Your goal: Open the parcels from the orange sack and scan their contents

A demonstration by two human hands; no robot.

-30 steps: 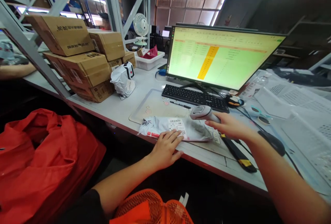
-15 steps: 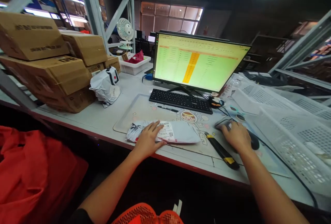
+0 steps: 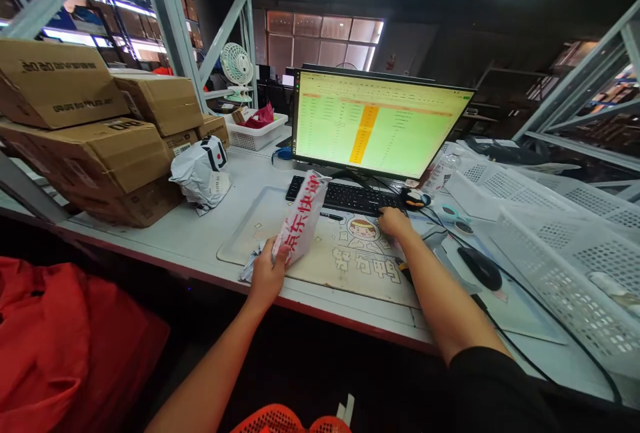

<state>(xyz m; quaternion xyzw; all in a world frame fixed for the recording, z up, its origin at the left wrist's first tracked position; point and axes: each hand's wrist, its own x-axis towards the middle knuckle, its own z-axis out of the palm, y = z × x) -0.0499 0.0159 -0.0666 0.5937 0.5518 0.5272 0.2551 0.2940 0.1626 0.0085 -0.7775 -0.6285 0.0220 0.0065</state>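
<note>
My left hand [image 3: 267,273] is shut on a white plastic courier mailer [image 3: 301,217], lifted upright above the desk mat and showing large red Chinese print. Its crumpled lower end hangs beside my palm. My right hand [image 3: 395,223] rests at the lower right corner of a black keyboard [image 3: 345,196], with its fingertips at the keys and nothing held. A grey handheld barcode scanner [image 3: 435,239] lies just to the right of my right forearm. A black-and-yellow box cutter [image 3: 404,269] is mostly hidden under that forearm.
A printed desk mat [image 3: 360,266] covers the desk in front of the monitor [image 3: 380,123]. Cardboard boxes [image 3: 95,146] and a white parcel [image 3: 200,176] stand at the left. A black mouse [image 3: 480,267] and white plastic crates [image 3: 565,266] lie right; a red bag [image 3: 50,346] sits below left.
My left hand has lifted the mailer off the mat and turned it upright. My right hand has left the mouse and moved to the keyboard.
</note>
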